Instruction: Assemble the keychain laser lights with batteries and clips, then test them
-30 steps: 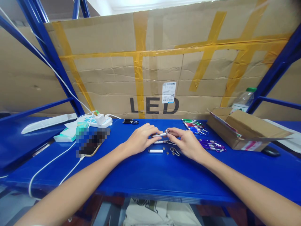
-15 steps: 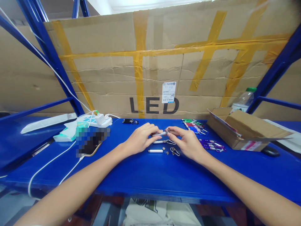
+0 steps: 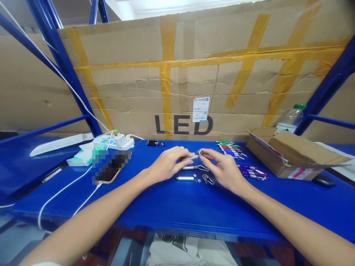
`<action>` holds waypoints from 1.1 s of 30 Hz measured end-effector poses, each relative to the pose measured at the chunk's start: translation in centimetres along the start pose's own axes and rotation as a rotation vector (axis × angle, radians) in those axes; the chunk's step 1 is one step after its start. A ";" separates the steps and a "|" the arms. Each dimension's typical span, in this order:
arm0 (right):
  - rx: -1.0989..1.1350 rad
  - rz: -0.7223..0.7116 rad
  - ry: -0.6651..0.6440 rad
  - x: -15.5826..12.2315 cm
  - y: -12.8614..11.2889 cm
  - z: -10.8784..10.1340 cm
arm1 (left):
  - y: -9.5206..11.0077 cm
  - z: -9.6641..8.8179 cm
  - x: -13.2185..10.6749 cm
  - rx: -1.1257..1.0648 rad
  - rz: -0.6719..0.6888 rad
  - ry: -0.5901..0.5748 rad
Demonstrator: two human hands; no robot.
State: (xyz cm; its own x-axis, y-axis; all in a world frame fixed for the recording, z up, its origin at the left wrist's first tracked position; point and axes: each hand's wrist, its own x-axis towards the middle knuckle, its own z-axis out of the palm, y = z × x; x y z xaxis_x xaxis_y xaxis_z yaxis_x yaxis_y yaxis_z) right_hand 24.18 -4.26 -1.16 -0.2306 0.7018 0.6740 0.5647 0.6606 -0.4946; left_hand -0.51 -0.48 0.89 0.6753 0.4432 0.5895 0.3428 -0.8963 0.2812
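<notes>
A: What's lying around the hands?

B: On the blue surface point(image 3: 177, 210), just nearer than the fingers, a silver piece with a clip point(image 3: 190, 167) is lying. Nearer again, a loose silver tube point(image 3: 185, 178) is resting beside small discs point(image 3: 199, 181) and a loose clip point(image 3: 208, 179).

A: And farther out?

B: Purple pieces point(image 3: 253, 172) are lying close beside the right hand point(image 3: 223, 170), with a green, red and blue row point(image 3: 233, 150) behind them. Past those an open carton point(image 3: 288, 155) is standing — a black mouse point(image 3: 324, 180) sitting by it, a green-capped bottle point(image 3: 290, 118) behind. Off left, a phone point(image 3: 111, 170) is lying near a power strip point(image 3: 113, 141).

A: How are the arms posed?

B: Both forearms are reaching in from the near side, slanting toward each other. The left hand point(image 3: 168, 164) is bending over a slim silver tube point(image 3: 194, 157), its fingers clamping that tube's body. The right fingers are pinching the metal loop point(image 3: 200, 152) at its end — so the tube is lying almost level between both hands, above the surface.
</notes>
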 end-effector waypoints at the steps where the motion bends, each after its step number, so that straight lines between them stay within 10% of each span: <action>1: -0.017 -0.013 0.007 0.0 -0.1 0.0 | 0.0 0.0 0.0 -0.007 -0.004 -0.001; 23: 0.109 0.116 0.035 0.0 0.0 0.0 | 0.5 0.4 0.4 -0.268 -0.136 -0.013; 33: -0.127 0.174 -0.045 0.9 0.7 -0.4 | -0.7 0.8 0.1 -0.041 -0.200 -0.076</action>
State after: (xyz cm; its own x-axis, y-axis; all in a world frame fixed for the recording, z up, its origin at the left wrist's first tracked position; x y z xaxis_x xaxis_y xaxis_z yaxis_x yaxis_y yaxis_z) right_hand 24.68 -3.28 -0.74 -0.1543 0.8153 0.5581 0.6938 0.4916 -0.5262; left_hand -0.18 0.19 0.12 0.6441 0.6107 0.4605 0.4494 -0.7894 0.4183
